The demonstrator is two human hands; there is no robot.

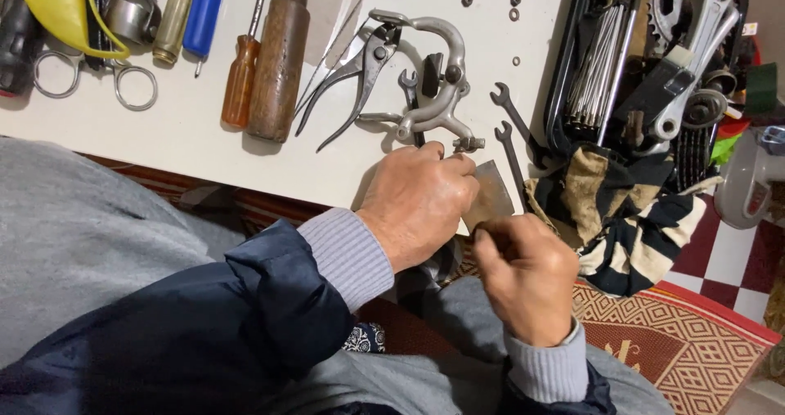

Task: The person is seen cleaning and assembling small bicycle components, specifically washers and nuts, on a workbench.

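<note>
Head view shows the white worktop carrying a silver brake caliper near its front edge, long axis running away from the person; the left hand, nearer, pinches its lower bolt end, while the right hand below is clenched on something too small to tell
</note>
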